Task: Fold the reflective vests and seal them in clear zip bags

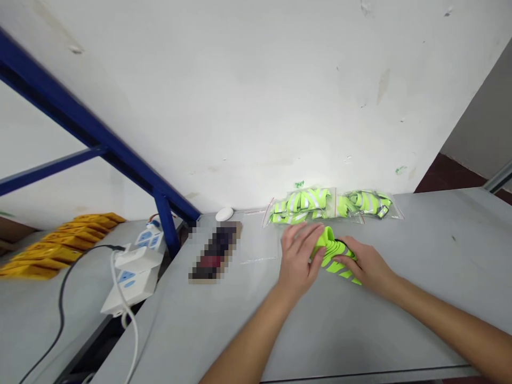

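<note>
Both hands, left hand (298, 256) and right hand (365, 264), pinch the folded green strap (334, 255); a loose grip could let it spring open.

Two bagged straps (332, 205) lie behind the folded strap (334, 253) (power strips (134, 266) far left).

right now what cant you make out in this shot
- Pixelated object, head view: blurred out, identity unreadable.
- Green strap bundle: partly covered by left hand and right hand; each grip unclear.
- Black cable: cut off by bottom edge.
- Yellow stack: cut off at left edge.
</note>
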A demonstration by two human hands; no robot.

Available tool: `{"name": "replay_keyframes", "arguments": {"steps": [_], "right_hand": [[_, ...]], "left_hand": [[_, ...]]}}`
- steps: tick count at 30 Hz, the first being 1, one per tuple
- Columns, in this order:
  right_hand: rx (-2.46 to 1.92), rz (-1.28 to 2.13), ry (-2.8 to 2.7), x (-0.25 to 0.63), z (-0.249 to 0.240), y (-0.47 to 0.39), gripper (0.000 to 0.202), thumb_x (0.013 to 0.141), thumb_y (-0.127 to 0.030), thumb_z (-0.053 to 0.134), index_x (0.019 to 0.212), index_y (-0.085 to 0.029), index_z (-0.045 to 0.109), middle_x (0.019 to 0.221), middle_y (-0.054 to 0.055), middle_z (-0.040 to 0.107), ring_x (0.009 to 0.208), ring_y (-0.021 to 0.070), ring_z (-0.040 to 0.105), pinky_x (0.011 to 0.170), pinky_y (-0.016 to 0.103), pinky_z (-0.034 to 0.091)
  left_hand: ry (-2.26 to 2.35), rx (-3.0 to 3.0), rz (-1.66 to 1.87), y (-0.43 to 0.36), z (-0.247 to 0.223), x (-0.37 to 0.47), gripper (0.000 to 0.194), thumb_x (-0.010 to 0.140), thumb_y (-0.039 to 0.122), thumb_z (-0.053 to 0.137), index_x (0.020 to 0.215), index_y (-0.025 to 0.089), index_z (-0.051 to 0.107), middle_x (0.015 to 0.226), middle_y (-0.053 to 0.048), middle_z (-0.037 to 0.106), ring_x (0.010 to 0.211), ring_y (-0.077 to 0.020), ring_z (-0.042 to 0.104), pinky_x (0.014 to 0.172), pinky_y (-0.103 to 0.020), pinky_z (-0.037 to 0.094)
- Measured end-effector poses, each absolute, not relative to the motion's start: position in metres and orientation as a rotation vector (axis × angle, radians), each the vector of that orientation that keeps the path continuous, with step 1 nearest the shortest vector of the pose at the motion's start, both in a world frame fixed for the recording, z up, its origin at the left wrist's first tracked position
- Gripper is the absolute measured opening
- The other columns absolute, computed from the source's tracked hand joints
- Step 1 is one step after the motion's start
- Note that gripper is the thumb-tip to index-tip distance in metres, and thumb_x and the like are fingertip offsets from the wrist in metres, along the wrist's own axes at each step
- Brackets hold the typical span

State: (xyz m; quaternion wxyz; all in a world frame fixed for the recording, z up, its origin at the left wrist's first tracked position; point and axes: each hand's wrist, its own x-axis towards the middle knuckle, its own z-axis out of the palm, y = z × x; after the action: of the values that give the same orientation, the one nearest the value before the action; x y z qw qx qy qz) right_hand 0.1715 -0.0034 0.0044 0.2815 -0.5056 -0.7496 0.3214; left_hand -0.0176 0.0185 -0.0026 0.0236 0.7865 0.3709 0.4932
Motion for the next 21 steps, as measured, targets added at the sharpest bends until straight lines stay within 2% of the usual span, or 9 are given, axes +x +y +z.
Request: {"name": "replay_keyframes", "arguments": {"steps": [2, 4, 7, 9, 13, 15, 19, 21], "right_hand": [[-1.341, 0.788, -2.082, 0.172, 0.004, -0.004, 0.024, 0.095, -0.04, 0.042, 0.113, -0.025, 0.05, 0.088, 0.001, 0.067, 0.067, 0.0167, 0.06, 0.062, 0.027, 0.043], [-1.346, 0.707, -2.146, 0.174, 0.002, -0.006, 0.022, 0.096, -0.039, 0.04, 0.108, -0.024, 0.052, 0.087, 0.002, 0.067, 0.068, 0.0176, 0.061, 0.061, 0.027, 0.043], [-1.375, 0.647, -2.194, 0.177, -0.003, -0.008, 0.023, 0.095, -0.04, 0.04, 0.106, -0.023, 0.052, 0.084, 0.002, 0.067, 0.066, 0.0187, 0.062, 0.059, 0.028, 0.044], [-1.403, 0.65, -2.161, 0.178, -0.005, -0.01, 0.027, 0.094, -0.04, 0.041, 0.113, -0.022, 0.049, 0.086, 0.003, 0.069, 0.065, 0.0194, 0.064, 0.059, 0.029, 0.046], [-1.401, 0.684, -2.102, 0.176, -0.004, -0.013, 0.043, 0.094, -0.039, 0.041, 0.133, -0.022, 0.037, 0.097, 0.006, 0.07, 0.068, 0.0202, 0.067, 0.06, 0.031, 0.049], [-1.361, 0.724, -2.131, 0.176, -0.001, -0.012, 0.039, 0.095, -0.037, 0.04, 0.132, -0.025, 0.041, 0.098, 0.005, 0.07, 0.07, 0.0193, 0.067, 0.063, 0.03, 0.049], [-1.436, 0.771, -2.091, 0.18, 0.0, -0.008, 0.033, 0.095, -0.041, 0.039, 0.121, -0.024, 0.05, 0.078, 0.001, 0.069, 0.057, 0.0176, 0.061, 0.055, 0.029, 0.047], [-1.467, 0.809, -2.025, 0.181, -0.002, -0.006, 0.034, 0.094, -0.044, 0.04, 0.121, -0.024, 0.049, 0.074, -0.001, 0.067, 0.055, 0.0172, 0.059, 0.054, 0.028, 0.046]], "left_hand": [[1.078, 2.54, 1.333, 0.021, 0.002, -0.022, 0.03, 0.09, 0.022, 0.054, 0.12, 0.023, 0.055, 0.106, -0.005, 0.068, 0.107, -0.0207, 0.055, 0.101, -0.041, 0.038], [1.012, 2.49, 1.281, 0.021, 0.004, -0.02, 0.02, 0.091, 0.025, 0.054, 0.109, 0.021, 0.06, 0.097, -0.004, 0.069, 0.095, -0.0184, 0.058, 0.091, -0.035, 0.045], [0.987, 2.361, 1.136, 0.018, 0.003, -0.015, 0.018, 0.094, 0.029, 0.048, 0.099, 0.021, 0.064, 0.095, -0.005, 0.068, 0.088, -0.0158, 0.061, 0.079, -0.028, 0.05], [0.997, 2.303, 1.058, 0.017, 0.003, -0.013, 0.022, 0.095, 0.031, 0.045, 0.098, 0.021, 0.064, 0.097, -0.005, 0.068, 0.086, -0.0152, 0.062, 0.076, -0.027, 0.05], [1.046, 2.243, 1.002, 0.015, 0.003, -0.013, 0.022, 0.095, 0.036, 0.045, 0.096, 0.022, 0.063, 0.096, -0.005, 0.068, 0.088, -0.0169, 0.062, 0.076, -0.029, 0.049], [1.1, 2.205, 0.919, 0.015, 0.003, -0.012, 0.023, 0.094, 0.039, 0.045, 0.097, 0.022, 0.06, 0.095, -0.004, 0.067, 0.088, -0.0186, 0.061, 0.076, -0.03, 0.048], [1.128, 2.085, 0.89, 0.014, 0.0, -0.01, 0.027, 0.093, 0.042, 0.044, 0.106, 0.02, 0.053, 0.11, -0.009, 0.059, 0.097, -0.0214, 0.058, 0.082, -0.034, 0.047], [1.145, 1.909, 0.986, 0.014, -0.001, -0.01, 0.027, 0.095, 0.041, 0.039, 0.107, 0.02, 0.052, 0.108, -0.008, 0.058, 0.097, -0.0199, 0.057, 0.084, -0.033, 0.046]]}}
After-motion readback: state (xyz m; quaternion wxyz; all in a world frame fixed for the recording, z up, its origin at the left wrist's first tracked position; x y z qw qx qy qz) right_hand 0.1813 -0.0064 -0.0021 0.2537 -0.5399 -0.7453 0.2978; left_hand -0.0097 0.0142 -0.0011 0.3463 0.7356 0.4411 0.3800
